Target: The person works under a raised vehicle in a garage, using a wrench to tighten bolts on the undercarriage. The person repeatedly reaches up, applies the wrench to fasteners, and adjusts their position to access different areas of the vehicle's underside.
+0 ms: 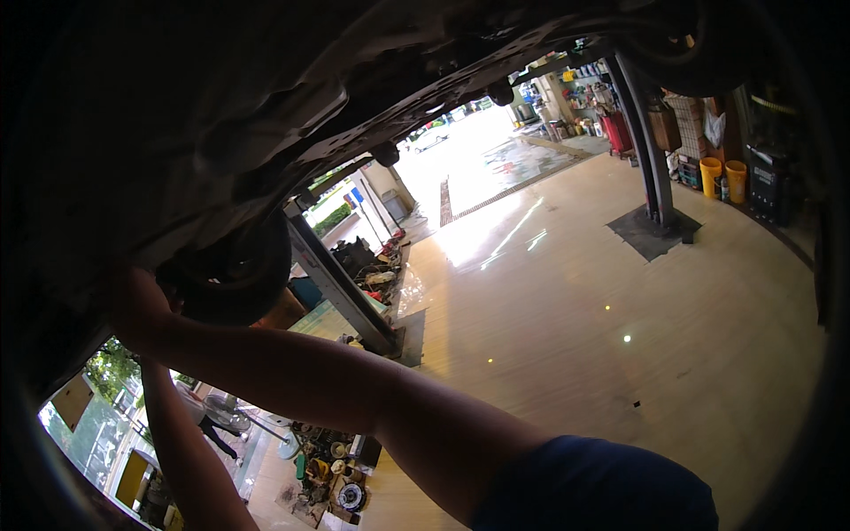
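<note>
The dark underside of a raised vehicle (266,124) fills the upper left, above my arms. My right arm, in a blue sleeve (593,487), stretches from the lower right to the far left. My right hand (140,296) is up against the underbody, beside a wheel (239,279); its fingers are lost in shadow. From the bottom edge my left forearm (186,442) rises to the same spot. My left hand is hidden behind the right wrist and in the dark. Whether either hand holds anything cannot be made out.
Two lift posts (341,288) stand on the pale floor (540,354), the other post (645,150) farther right. Parts and tools (332,469) lie low at left, near a standing fan (227,413) and a person (208,420). Orange buckets (711,177) stand at far right.
</note>
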The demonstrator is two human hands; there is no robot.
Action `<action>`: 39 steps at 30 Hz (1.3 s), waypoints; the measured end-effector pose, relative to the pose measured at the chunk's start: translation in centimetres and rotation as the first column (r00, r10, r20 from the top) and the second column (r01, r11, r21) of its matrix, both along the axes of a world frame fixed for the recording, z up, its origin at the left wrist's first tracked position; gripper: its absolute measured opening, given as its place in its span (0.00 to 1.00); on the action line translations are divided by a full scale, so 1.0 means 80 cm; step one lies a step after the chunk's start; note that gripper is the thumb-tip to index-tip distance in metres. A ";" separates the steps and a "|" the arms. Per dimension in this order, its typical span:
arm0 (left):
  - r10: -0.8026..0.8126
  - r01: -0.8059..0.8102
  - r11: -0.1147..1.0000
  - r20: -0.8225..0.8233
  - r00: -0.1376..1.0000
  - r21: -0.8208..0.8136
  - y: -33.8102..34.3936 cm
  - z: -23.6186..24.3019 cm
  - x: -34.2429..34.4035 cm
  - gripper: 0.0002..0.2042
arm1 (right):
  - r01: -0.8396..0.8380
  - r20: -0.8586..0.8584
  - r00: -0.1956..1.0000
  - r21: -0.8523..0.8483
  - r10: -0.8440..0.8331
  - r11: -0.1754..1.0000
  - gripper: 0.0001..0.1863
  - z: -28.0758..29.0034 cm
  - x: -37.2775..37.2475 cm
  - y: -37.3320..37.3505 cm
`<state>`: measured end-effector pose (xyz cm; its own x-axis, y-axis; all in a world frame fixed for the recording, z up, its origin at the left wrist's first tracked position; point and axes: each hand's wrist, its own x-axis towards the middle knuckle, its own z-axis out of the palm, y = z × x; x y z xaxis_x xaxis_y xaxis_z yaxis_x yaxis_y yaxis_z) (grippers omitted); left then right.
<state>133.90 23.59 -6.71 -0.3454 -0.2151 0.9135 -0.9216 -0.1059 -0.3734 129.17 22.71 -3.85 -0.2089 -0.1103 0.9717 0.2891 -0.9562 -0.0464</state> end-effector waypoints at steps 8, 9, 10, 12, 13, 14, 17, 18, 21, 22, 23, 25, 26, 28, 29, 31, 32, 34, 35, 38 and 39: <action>-0.044 0.045 0.998 0.007 0.999 -0.052 -0.051 0.009 -0.014 0.14 | 0.346 0.036 0.938 -0.129 -0.344 0.929 0.14 -0.030 -0.063 -0.014; -0.109 0.110 0.993 0.007 0.994 -0.042 -0.094 0.000 -0.023 0.14 | 0.435 0.034 0.900 -0.141 -0.434 0.889 0.14 -0.037 -0.081 -0.047; -0.050 0.050 0.998 0.013 0.999 -0.049 -0.063 0.004 -0.008 0.13 | 0.413 0.046 0.910 -0.158 -0.411 0.897 0.14 -0.036 -0.080 -0.015; -0.103 0.105 0.992 0.026 0.994 -0.074 -0.064 0.016 -0.019 0.13 | 0.520 0.079 0.853 -0.202 -0.516 0.830 0.14 -0.034 -0.104 -0.006; -0.125 0.127 0.988 0.026 0.992 -0.084 -0.065 0.018 -0.015 0.13 | 0.558 0.086 0.828 -0.219 -0.554 0.801 0.14 -0.038 -0.107 -0.002; -0.147 0.148 0.985 0.024 0.989 -0.093 -0.066 0.017 -0.011 0.13 | 0.593 0.095 0.803 -0.238 -0.589 0.770 0.14 -0.042 -0.109 0.001; -0.249 0.250 0.963 0.022 0.968 -0.105 -0.092 0.012 -0.002 0.13 | 0.709 0.120 0.695 -0.273 -0.709 0.650 0.14 -0.057 -0.114 -0.003; -0.283 0.284 0.954 0.020 0.959 -0.096 -0.105 0.009 0.004 0.13 | 0.740 0.119 0.659 -0.274 -0.742 0.614 0.14 -0.064 -0.110 -0.009; -0.383 0.385 0.917 0.042 0.923 -0.107 -0.100 0.013 -0.002 0.12 | 0.814 0.181 0.562 -0.295 -0.807 0.500 0.14 -0.067 -0.111 0.008; -0.400 0.403 0.909 0.050 0.915 -0.106 -0.095 0.004 0.003 0.12 | 0.827 0.202 0.542 -0.300 -0.816 0.475 0.14 -0.071 -0.105 0.012; -0.411 0.416 0.903 0.064 0.909 -0.106 -0.089 -0.005 0.009 0.12 | 0.835 0.220 0.530 -0.302 -0.819 0.460 0.14 -0.076 -0.097 0.016; -0.399 0.415 0.900 0.133 0.907 -0.134 -0.057 -0.023 0.018 0.12 | 0.833 0.277 0.539 -0.312 -0.795 0.457 0.15 -0.085 -0.088 0.038; -0.311 0.344 0.924 0.193 0.930 -0.168 -0.028 -0.037 0.036 0.12 | 0.787 0.274 0.611 -0.314 -0.743 0.531 0.15 -0.094 -0.076 0.052; -0.119 0.230 0.922 0.339 0.933 -0.311 -0.038 -0.067 0.028 0.12 | 0.610 0.087 0.790 -0.193 -0.606 0.768 0.14 -0.144 -0.097 0.037; -0.018 0.174 0.910 0.384 0.923 -0.376 -0.028 -0.079 0.030 0.12 | 0.403 0.016 0.915 -0.053 -0.402 0.914 0.13 -0.170 -0.104 0.038; -0.294 0.379 0.903 0.354 0.888 -0.201 -0.016 -0.076 0.032 0.12 | 0.165 0.065 0.981 0.208 -0.181 0.964 0.13 -0.216 -0.106 0.036; -0.475 0.516 0.853 0.288 0.831 -0.080 -0.008 -0.072 0.043 0.13 | 0.112 0.107 0.983 0.305 -0.151 0.946 0.14 -0.236 -0.092 0.032; -0.872 0.976 -0.029 -0.484 0.080 0.214 0.001 -0.063 0.033 0.14 | -0.007 0.106 0.994 0.404 -0.039 0.915 0.13 -0.252 -0.082 0.033; -0.452 0.764 -0.644 -0.783 -0.428 -0.047 0.007 -0.052 0.037 0.14 | -0.052 0.094 0.996 0.414 0.014 0.909 0.13 -0.246 -0.067 0.049; -0.431 0.801 -0.593 -0.808 -0.402 -0.082 0.039 -0.030 0.050 0.14 | 0.055 -0.065 0.997 0.435 -0.029 0.899 0.12 -0.217 -0.042 0.078; -0.458 0.786 -0.617 -0.798 -0.392 -0.032 0.040 -0.024 0.055 0.14 | 0.059 -0.067 0.997 0.429 -0.034 0.901 0.12 -0.208 -0.033 0.085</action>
<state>138.32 26.77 -8.61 -0.4702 -0.2939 0.8322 0.4564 0.7261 0.5143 126.55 29.47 -20.48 -0.1697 -0.5123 0.8419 0.2293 -0.8514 -0.4718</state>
